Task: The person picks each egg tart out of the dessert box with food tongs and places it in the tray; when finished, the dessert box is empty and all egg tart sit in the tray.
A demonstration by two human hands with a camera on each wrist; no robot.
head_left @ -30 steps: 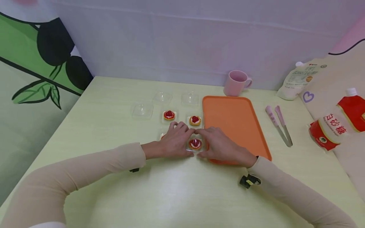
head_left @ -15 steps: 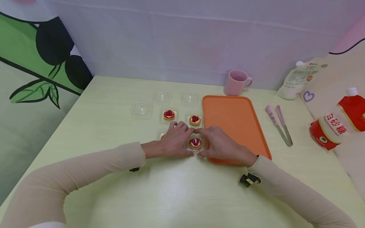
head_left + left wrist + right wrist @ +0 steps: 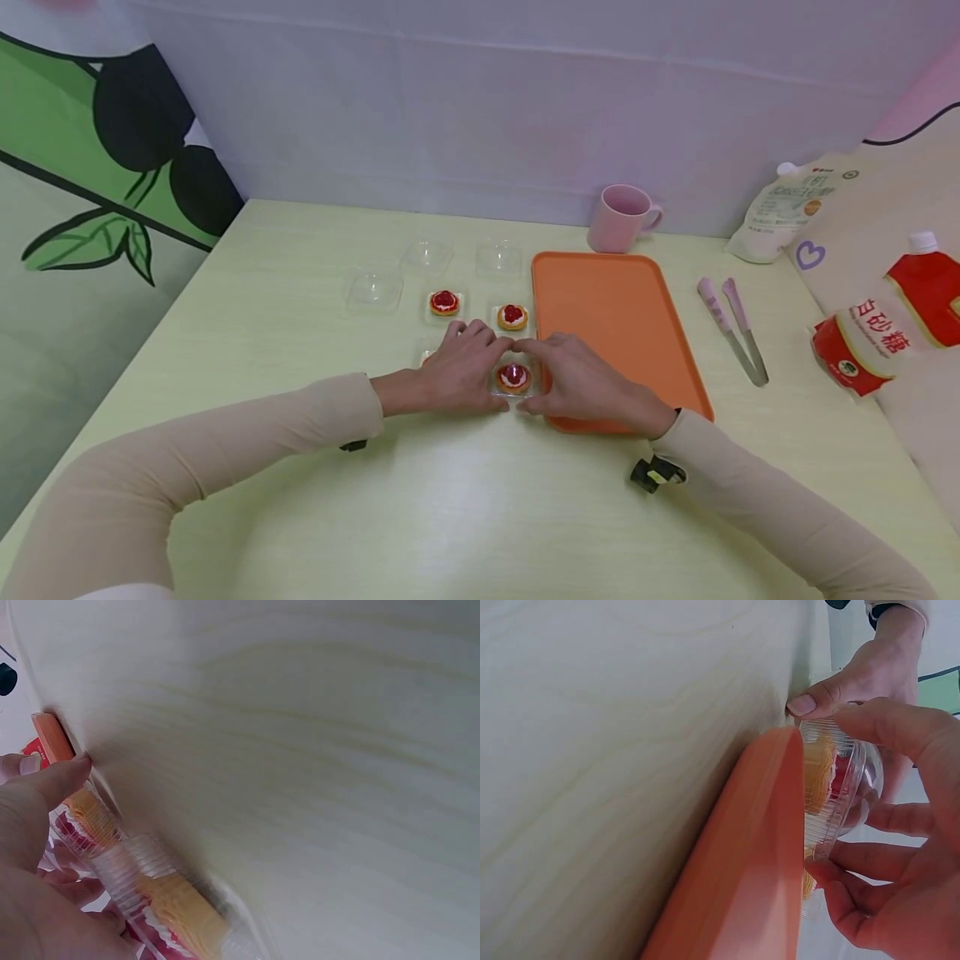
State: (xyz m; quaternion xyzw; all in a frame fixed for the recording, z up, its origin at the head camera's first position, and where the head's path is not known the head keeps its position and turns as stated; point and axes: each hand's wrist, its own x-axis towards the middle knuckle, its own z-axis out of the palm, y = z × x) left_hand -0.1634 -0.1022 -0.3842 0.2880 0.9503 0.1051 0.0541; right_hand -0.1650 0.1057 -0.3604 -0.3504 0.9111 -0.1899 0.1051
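Note:
A small berry-topped tart sits in a clear plastic box near the orange tray's left edge. A clear domed lid covers it in the right wrist view. My left hand holds the box's left side, thumb at the near edge and fingers at the far one. From the right, my right hand grips the same box, fingertips almost meeting the left ones. Two more tarts, one on the left and one on the right, sit in clear trays behind. Another tart lies mostly hidden by my left hand.
Three clear domed lids, including the leftmost lid, lie at the back left. The orange tray is partly under my right hand. Behind it stands a pink mug. Tongs, a white pouch and a sugar bag are rightward.

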